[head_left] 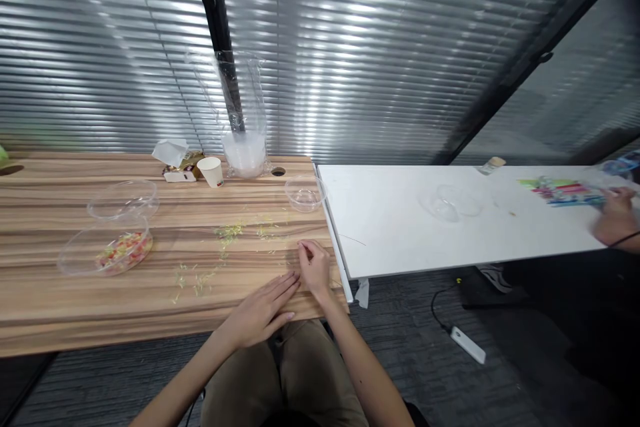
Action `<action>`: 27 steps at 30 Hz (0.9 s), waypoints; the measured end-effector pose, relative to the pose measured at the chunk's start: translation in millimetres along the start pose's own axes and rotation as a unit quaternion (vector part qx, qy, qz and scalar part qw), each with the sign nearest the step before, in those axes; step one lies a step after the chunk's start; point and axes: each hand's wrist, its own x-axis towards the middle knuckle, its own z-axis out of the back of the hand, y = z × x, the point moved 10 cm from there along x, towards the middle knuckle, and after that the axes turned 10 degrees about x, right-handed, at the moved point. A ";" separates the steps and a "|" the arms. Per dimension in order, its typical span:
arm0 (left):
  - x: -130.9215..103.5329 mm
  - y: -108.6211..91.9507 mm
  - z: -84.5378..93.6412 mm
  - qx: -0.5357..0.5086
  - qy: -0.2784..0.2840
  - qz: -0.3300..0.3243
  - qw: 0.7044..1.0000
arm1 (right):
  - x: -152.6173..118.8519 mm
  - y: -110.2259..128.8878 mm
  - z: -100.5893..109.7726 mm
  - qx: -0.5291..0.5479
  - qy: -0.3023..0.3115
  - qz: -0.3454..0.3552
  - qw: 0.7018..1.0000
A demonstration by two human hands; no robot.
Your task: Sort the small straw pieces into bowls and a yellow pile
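My left hand [263,310] lies flat near the front edge of the wooden table [150,303], its fingertips close to my right hand. Thumb and forefinger of my right hand [314,268] are pinched together just above the wood; what they hold, if anything, is too small to make out. Thin yellow-green pieces [230,233] are scattered beyond my hands and to the left. A round clear bowl [306,195] stands behind my right hand. At the left, a clear container [75,253] holds small red and yellow pieces [125,250].
Another clear container [123,200], a tissue box [181,172], a paper cup [211,171] and a bagged tub [245,153] stand farther back. On the white table [390,233] are clear lids [453,203] and colored strips [570,192], beside another person's hand [617,217].
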 end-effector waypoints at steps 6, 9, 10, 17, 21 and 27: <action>-15.0 15.8 2.6 -0.010 0.016 0.033 0.999 | -0.5 -5.8 -4.1 -0.006 0.017 -0.010 1.000; -13.9 34.2 6.5 -0.008 0.006 0.049 0.999 | -0.8 -7.4 -5.8 -0.010 0.024 -0.009 1.000; -9.9 42.5 8.1 -0.007 0.001 0.055 0.998 | -0.8 -7.9 -6.7 -0.012 0.026 -0.008 1.000; 60.1 120.3 8.9 0.035 -0.045 0.122 0.991 | 2.3 -15.8 -16.9 -0.039 0.045 0.012 0.998; 89.3 134.9 -2.3 0.048 -0.046 0.110 0.992 | 6.7 -23.4 -20.8 -0.067 0.052 0.027 0.996; 89.7 124.4 -16.9 0.060 -0.027 0.077 0.995 | 33.7 -33.1 -36.3 -0.123 0.099 0.061 0.986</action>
